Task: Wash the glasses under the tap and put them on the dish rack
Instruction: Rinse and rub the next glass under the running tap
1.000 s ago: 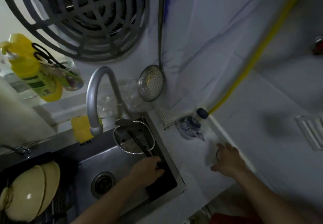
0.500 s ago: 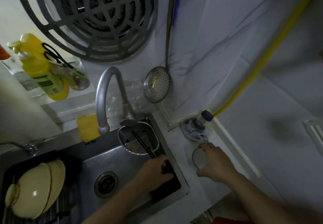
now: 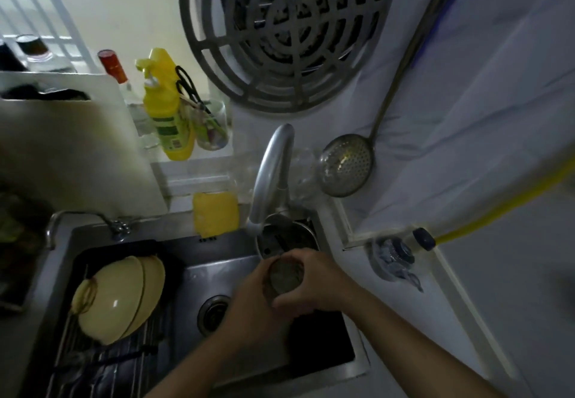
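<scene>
A clear drinking glass (image 3: 285, 276) is held over the steel sink (image 3: 214, 268), mouth turned toward me. My right hand (image 3: 320, 285) wraps its right side and my left hand (image 3: 252, 304) cups its left side from below. The glass sits just below and in front of the curved tap (image 3: 270, 173); no water stream shows. The black dish rack (image 3: 102, 363) lies in the sink's left part with two cream bowls (image 3: 121, 301) leaning in it.
A metal pot (image 3: 289, 237) with something dark inside stands behind the glass. A yellow sponge (image 3: 215, 215) hangs on the sink's back edge. On the counter at right rests a small glass teapot (image 3: 392, 257); a skimmer (image 3: 347, 164) hangs on the wall.
My right hand picked up the glass from the counter and carried it left over the sink. My left hand left the sink's dark corner and joined it on the glass.
</scene>
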Tool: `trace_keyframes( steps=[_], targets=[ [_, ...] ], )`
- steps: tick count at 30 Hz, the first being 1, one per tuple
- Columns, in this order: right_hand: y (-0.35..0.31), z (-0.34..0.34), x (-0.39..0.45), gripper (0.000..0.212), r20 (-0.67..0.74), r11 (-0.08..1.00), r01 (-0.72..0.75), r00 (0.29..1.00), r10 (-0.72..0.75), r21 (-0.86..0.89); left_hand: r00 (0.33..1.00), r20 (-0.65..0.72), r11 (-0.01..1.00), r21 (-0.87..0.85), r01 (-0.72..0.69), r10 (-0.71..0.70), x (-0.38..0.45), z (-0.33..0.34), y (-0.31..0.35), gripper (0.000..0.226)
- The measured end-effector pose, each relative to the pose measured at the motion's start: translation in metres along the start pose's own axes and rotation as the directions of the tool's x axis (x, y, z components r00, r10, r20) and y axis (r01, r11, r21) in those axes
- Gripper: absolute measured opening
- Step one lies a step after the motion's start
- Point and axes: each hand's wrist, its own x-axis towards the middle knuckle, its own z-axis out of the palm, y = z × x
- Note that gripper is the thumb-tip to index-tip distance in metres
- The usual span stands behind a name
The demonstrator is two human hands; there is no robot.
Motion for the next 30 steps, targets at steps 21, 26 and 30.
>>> trace_keyframes(
  steps=[21,26,30],
  targets=[
    [0.003,0.006,0.127,0.017,-0.012,0.971,0.047,0.999,-0.051,-0.235,0.966,-0.220,0.989,0.023,0.143,-0.135,0.012,-0.062,-0.019,0.087],
    [0.012,0.009,0.125,0.021,-0.044,0.960,0.020,0.998,-0.034,-0.279,0.968,-0.212,0.990,0.008,0.141,-0.136,0.011,-0.060,-0.017,0.086],
    [0.021,0.013,0.114,0.044,0.001,0.946,0.019,1.000,-0.020,-0.323,0.971,-0.196,0.990,-0.011,0.139,-0.139,0.013,-0.059,-0.017,0.088]
  ],
)
